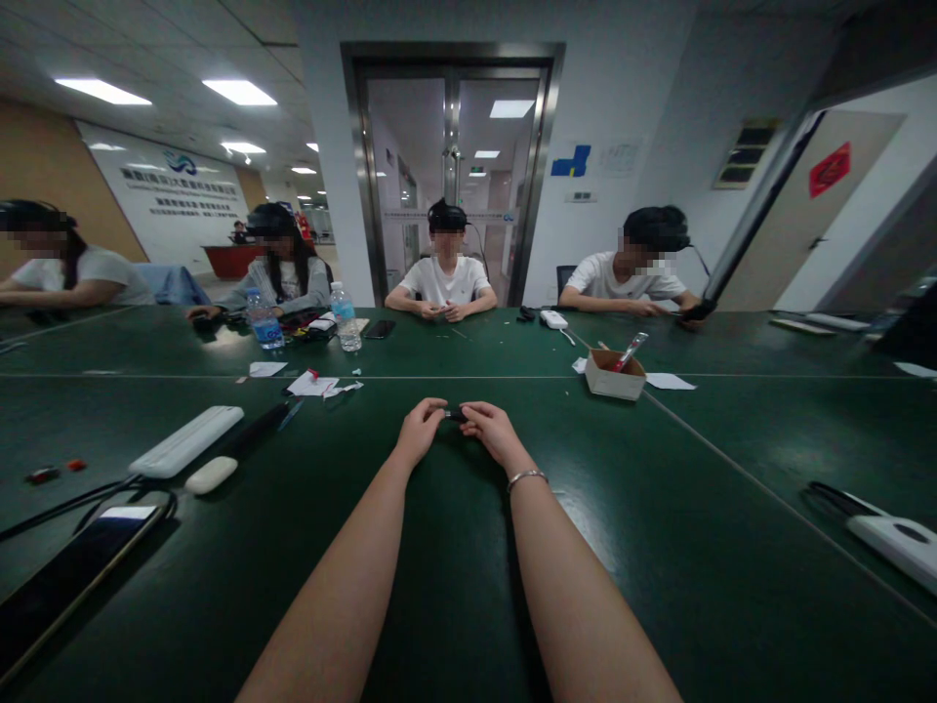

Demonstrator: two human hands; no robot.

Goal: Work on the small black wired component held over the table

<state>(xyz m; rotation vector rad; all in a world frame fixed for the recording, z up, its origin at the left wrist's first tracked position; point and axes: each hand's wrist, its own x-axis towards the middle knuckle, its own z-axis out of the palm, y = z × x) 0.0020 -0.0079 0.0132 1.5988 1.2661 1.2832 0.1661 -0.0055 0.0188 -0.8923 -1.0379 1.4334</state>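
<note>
Between my two hands, just above or on the green table (468,527), is a small black stick with a silver end (455,415). It looks like a USB stick, though it is too small to be certain. My right hand (492,430) pinches its black part between thumb and fingers. At the silver end, my left hand (421,430) has thumb and fingertips closed on it. The fingertips hide part of the stick. A silver bracelet (528,477) circles my right wrist.
At left lie a phone (80,576), a white power bank (186,441) with a cable and a white oval case (212,475). Paper scraps (314,385), bottles (346,317) and a small box (615,379) stand farther off. Several people sit opposite. A white device (897,547) lies at right.
</note>
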